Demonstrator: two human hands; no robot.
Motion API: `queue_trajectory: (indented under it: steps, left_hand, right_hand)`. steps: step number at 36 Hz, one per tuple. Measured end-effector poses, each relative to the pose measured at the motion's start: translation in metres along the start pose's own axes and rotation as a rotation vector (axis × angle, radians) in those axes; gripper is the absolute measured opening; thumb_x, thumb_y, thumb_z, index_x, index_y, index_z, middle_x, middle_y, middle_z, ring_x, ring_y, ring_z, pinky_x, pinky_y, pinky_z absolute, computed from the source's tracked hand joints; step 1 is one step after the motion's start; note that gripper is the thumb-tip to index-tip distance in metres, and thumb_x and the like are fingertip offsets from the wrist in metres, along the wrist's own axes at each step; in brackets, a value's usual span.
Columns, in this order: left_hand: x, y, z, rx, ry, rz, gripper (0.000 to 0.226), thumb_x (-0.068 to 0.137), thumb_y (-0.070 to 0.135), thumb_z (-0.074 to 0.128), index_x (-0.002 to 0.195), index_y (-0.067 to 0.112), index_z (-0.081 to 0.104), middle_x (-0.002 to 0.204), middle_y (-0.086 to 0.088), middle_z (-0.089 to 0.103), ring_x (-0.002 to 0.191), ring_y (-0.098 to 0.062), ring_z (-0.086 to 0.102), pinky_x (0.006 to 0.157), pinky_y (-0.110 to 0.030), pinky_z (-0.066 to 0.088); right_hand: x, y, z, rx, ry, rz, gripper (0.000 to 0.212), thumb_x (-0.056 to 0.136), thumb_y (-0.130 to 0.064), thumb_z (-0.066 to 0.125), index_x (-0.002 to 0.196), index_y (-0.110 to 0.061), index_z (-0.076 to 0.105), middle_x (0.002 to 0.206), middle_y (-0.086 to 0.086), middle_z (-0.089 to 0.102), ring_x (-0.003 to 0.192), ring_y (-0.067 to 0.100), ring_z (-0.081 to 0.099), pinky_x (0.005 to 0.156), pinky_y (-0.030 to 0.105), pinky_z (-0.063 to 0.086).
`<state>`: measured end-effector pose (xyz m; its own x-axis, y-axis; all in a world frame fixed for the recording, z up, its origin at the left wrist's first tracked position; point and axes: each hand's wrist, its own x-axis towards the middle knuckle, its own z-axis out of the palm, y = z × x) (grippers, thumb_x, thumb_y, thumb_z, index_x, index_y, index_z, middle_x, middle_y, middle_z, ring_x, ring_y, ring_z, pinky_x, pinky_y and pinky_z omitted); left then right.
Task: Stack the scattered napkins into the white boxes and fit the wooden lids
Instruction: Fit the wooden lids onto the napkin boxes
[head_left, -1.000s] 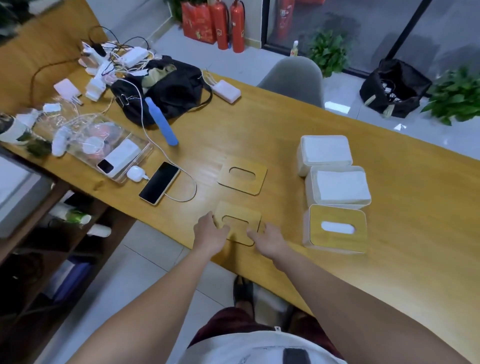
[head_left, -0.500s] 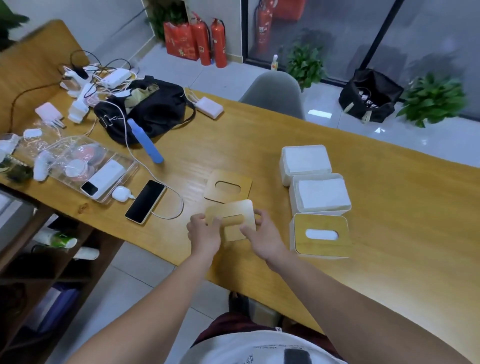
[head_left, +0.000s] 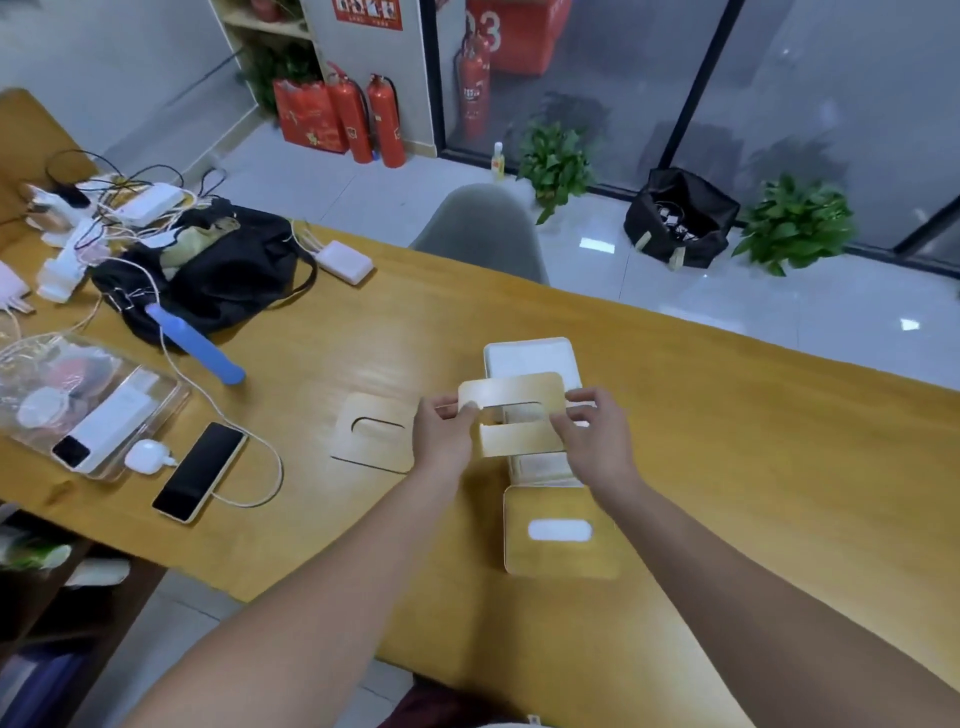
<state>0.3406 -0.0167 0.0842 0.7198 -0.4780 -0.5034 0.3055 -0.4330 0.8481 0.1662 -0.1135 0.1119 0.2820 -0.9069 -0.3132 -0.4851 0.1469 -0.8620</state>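
Lifted off the counter (head_left: 727, 415) since the earlier frame, the wooden lid (head_left: 511, 415), pale with an oblong slot, is held tilted above the middle white box (head_left: 540, 467), pinched at its ends by the left hand (head_left: 441, 431) and right hand (head_left: 592, 436).

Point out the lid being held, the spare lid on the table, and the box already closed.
held lid (head_left: 511, 388): head view, far strip.
spare lid (head_left: 363, 447): head view, near-left area.
closed box (head_left: 558, 501): head view, lid top.
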Motion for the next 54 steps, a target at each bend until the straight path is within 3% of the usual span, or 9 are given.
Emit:
queue_trajectory:
  steps: [10,15,20,32,37,41,44,49,54]
  left_hand:
    - [0.047,0.027,0.056,0.08,0.053,0.105,0.015,0.103,0.024,0.061,0.11,0.03,0.073,0.107,0.014,0.075,0.098,-0.005,0.069,0.084,-0.027,0.054]
    - [0.072,0.028,0.07,0.136,0.062,0.076,0.036,0.11,0.032,0.05,0.14,0.025,0.068,0.136,0.013,0.067,0.124,-0.012,0.062,0.107,-0.033,0.05]
    - [0.083,0.019,0.086,0.111,0.004,0.067,0.032,0.112,0.038,0.044,0.119,0.034,0.075,0.112,0.012,0.076,0.108,-0.017,0.07,0.096,-0.043,0.057]
    - [0.1,0.011,0.114,0.117,-0.022,0.098,0.045,0.112,0.031,0.037,0.151,0.037,0.06,0.145,0.019,0.066,0.132,-0.01,0.061,0.115,-0.041,0.052]
    - [0.106,0.015,0.119,0.171,0.023,0.113,0.032,0.117,0.033,0.039,0.145,0.03,0.054,0.125,0.018,0.061,0.109,-0.006,0.06,0.082,-0.02,0.045]
    - [0.113,0.017,0.125,0.262,-0.015,0.144,0.042,0.118,0.037,0.03,0.156,0.028,0.045,0.144,0.01,0.041,0.12,-0.013,0.05,0.099,-0.029,0.038]
    - [0.119,0.015,0.129,0.305,-0.024,0.162,0.044,0.119,0.036,0.026,0.16,0.028,0.041,0.149,0.007,0.042,0.122,-0.013,0.049,0.101,-0.031,0.038]
    - [0.127,0.013,0.129,0.354,-0.044,0.13,0.04,0.118,0.04,0.023,0.152,0.032,0.041,0.111,-0.001,0.063,0.089,-0.021,0.059,0.07,-0.036,0.043]
    - [0.127,0.022,0.126,0.32,-0.044,0.103,0.039,0.115,0.042,0.028,0.147,0.034,0.048,0.109,0.006,0.065,0.088,-0.015,0.061,0.072,-0.036,0.046]
  right_hand:
    - [0.09,0.003,-0.022,0.072,-0.003,0.061,0.022,0.1,-0.023,0.075,0.116,-0.029,0.062,0.098,-0.002,0.075,0.094,0.029,0.073,0.068,0.041,0.053]
    - [0.12,0.004,-0.019,0.08,-0.027,0.056,0.019,0.102,-0.018,0.073,0.117,-0.024,0.062,0.094,-0.005,0.075,0.083,0.018,0.069,0.061,0.031,0.047]
    - [0.138,0.009,-0.011,0.081,-0.036,0.069,0.019,0.102,-0.018,0.074,0.116,-0.024,0.063,0.093,-0.003,0.074,0.075,0.017,0.066,0.058,0.031,0.046]
    - [0.153,0.019,-0.012,0.091,0.008,0.065,0.02,0.102,-0.022,0.074,0.119,-0.023,0.064,0.1,-0.003,0.072,0.081,0.012,0.066,0.06,0.023,0.047]
    - [0.156,0.024,-0.01,0.012,0.076,-0.055,0.016,0.099,-0.019,0.076,0.113,-0.024,0.069,0.1,-0.011,0.071,0.087,0.005,0.067,0.073,0.022,0.056]
    - [0.16,0.033,-0.007,-0.17,0.128,-0.163,0.018,0.096,-0.025,0.082,0.113,-0.025,0.076,0.11,-0.01,0.068,0.097,0.012,0.06,0.086,0.03,0.051]
    - [0.163,0.036,-0.005,-0.2,0.128,-0.176,0.022,0.096,-0.024,0.082,0.117,-0.021,0.078,0.108,-0.005,0.064,0.086,0.013,0.057,0.081,0.028,0.048]
    - [0.171,0.037,-0.006,-0.203,0.105,-0.177,0.02,0.095,-0.028,0.082,0.114,-0.024,0.078,0.106,-0.006,0.067,0.08,0.007,0.059,0.073,0.022,0.047]
    - [0.187,0.036,-0.005,-0.209,0.114,-0.121,0.04,0.106,-0.049,0.064,0.131,-0.019,0.072,0.126,-0.004,0.066,0.091,0.003,0.061,0.08,0.025,0.049]
